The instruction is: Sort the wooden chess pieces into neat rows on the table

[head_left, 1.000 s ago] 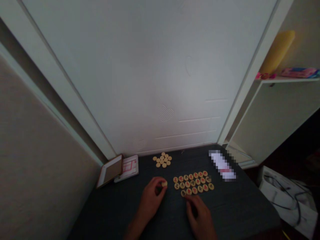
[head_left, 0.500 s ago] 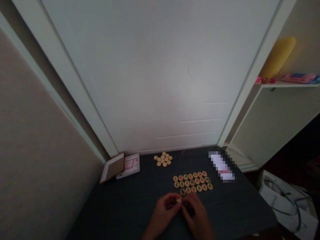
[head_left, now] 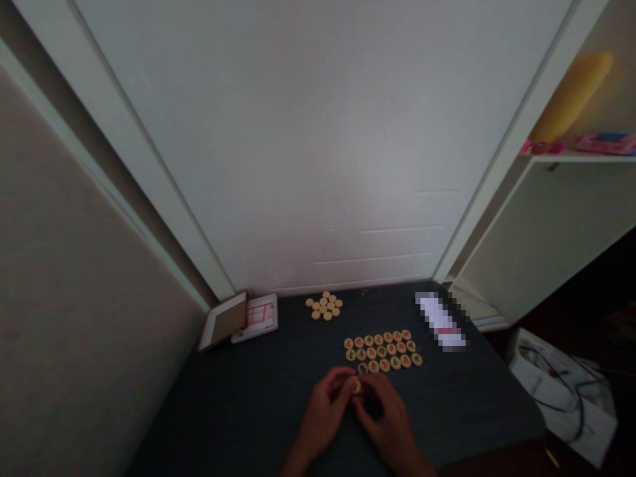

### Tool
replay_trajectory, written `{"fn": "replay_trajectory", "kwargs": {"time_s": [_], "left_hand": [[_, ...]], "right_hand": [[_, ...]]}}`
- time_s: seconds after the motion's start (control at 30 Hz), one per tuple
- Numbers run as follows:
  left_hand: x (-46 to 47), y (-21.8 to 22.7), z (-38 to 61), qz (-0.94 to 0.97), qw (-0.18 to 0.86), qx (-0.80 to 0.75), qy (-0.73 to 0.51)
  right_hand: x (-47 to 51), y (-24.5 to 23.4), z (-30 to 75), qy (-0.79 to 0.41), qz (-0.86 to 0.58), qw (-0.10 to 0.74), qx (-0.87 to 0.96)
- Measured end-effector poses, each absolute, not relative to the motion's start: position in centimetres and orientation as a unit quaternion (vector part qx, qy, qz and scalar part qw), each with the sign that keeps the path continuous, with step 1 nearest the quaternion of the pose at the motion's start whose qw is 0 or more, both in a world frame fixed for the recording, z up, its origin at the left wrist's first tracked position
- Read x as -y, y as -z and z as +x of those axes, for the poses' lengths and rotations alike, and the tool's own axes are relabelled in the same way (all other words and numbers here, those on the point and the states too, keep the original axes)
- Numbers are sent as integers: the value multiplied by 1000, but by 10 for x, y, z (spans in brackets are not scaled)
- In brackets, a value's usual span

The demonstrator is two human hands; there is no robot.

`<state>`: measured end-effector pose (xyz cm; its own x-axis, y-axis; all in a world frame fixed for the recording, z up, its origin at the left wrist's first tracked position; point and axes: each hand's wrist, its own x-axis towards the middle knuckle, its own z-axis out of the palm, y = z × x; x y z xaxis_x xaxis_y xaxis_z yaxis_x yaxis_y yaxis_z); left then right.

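My left hand [head_left: 325, 407] and my right hand [head_left: 385, 411] meet near the front of the dark table. Between their fingertips they pinch one round wooden xiangqi piece [head_left: 356, 386], its marked face partly showing. Just beyond my fingers lie three rows of xiangqi pieces [head_left: 381, 352], face up with red or black characters. The piece at the left end of the nearest row sits right behind my fingers. Farther back, a loose cluster of pieces [head_left: 324, 306] shows plain faces, some overlapping.
The dark table [head_left: 248, 404] meets a white panel at the back. At its left rear are an open brown box [head_left: 226, 326] and a white-and-pink item [head_left: 262, 317]. A blurred-out white paper [head_left: 440, 321] lies at the right. Beside the table stands a white box with cables [head_left: 564, 394].
The piece between my fingers has turned so that its marked face shows more. My hands stay together in front of the rows. The camera view has tilted slightly.
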<state>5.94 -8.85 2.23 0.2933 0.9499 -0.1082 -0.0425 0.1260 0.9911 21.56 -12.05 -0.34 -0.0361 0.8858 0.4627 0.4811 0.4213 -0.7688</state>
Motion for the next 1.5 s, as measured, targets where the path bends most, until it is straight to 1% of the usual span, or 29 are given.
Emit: {"fn": "replay_trajectory", "kwargs": {"time_s": [0.27,0.67,1.0,1.5], "left_hand": [[93,-28,57,533,628,-400,-403],[97,-23,62,540,605,-415,-412],[98,-28,62,548,591,-431,-406],[94,-22,61,554,596,-416,-405]], "right_hand": [[119,9,218,-202,-499,488,687],[123,15,220,-166,-487,495,700],[124,11,220,-177,-491,481,705],[123,18,222,-169,-484,481,711]]}}
